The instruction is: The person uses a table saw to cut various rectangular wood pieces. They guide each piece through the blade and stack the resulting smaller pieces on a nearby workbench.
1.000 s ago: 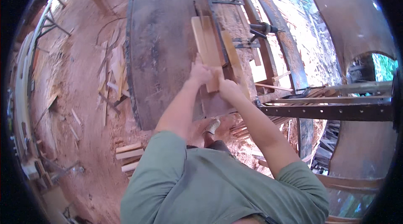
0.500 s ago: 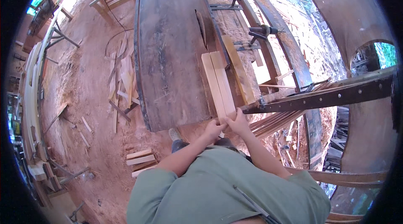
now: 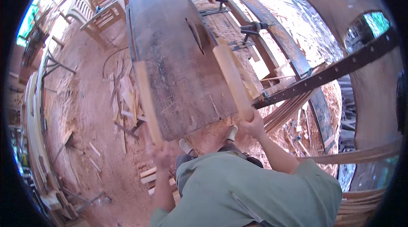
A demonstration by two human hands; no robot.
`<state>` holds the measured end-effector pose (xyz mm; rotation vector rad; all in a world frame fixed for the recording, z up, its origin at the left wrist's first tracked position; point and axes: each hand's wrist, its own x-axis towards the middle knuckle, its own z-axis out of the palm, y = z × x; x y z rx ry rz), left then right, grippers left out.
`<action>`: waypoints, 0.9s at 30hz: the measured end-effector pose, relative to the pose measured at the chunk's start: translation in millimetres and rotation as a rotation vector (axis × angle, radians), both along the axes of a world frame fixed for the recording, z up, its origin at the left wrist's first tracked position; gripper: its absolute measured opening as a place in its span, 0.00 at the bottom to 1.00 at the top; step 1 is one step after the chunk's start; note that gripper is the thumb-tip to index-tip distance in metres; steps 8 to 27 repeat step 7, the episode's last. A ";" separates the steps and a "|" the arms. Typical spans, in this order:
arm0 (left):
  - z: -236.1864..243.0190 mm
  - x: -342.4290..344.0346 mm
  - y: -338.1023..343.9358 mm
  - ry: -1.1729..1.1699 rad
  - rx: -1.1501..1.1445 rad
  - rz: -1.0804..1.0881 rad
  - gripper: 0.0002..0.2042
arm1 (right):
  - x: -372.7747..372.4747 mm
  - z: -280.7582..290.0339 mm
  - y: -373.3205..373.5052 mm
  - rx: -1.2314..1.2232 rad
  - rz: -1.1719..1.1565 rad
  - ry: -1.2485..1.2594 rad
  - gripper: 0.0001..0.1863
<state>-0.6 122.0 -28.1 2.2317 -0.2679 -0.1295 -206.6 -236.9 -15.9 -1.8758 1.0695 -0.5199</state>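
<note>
My left hand (image 3: 160, 154), smeared by motion, is closed round the near end of a pale wooden strip (image 3: 147, 103). That strip lies along the left edge of the dark saw table (image 3: 174, 82). My right hand (image 3: 253, 124) grips the near end of a second wooden strip (image 3: 233, 81), which slants over the right part of the table. Ahead of this strip, a circular saw blade (image 3: 195, 35) stands up through a slot, beside a long fence (image 3: 203, 19). Another wooden piece (image 3: 247, 78) is partly hidden just right of the right-hand strip.
Clamps (image 3: 253, 28) sit on the frame right of the fence. A dark perforated beam (image 3: 331, 69) juts in from the right. Several cut pieces (image 3: 148, 177) lie by my left forearm. Scrap wood (image 3: 127, 91) litters the dusty floor, and wooden chairs (image 3: 100, 12) stand far left.
The two strips lay side by side in both hands. Now they are apart: my left hand has carried one leftward, and my right hand has shifted slightly right with the other.
</note>
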 end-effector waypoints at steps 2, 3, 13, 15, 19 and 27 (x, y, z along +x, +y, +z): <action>0.7 48.8 27.2 -0.206 0.159 -0.008 0.11 | 14.2 4.3 -18.9 -0.039 0.004 -0.014 0.28; 1.8 75.0 33.9 -0.202 0.144 0.036 0.13 | 24.5 7.0 -31.1 -0.108 -0.017 0.003 0.28; 15.5 149.6 58.7 -0.215 0.329 0.005 0.26 | 52.2 22.7 -75.3 -0.004 0.030 -0.005 0.30; 15.5 149.6 58.7 -0.215 0.329 0.005 0.26 | 52.2 22.7 -75.3 -0.004 0.030 -0.005 0.30; 15.5 149.6 58.7 -0.215 0.329 0.005 0.26 | 52.2 22.7 -75.3 -0.004 0.030 -0.005 0.30; 15.5 149.6 58.7 -0.215 0.329 0.005 0.26 | 52.2 22.7 -75.3 -0.004 0.030 -0.005 0.30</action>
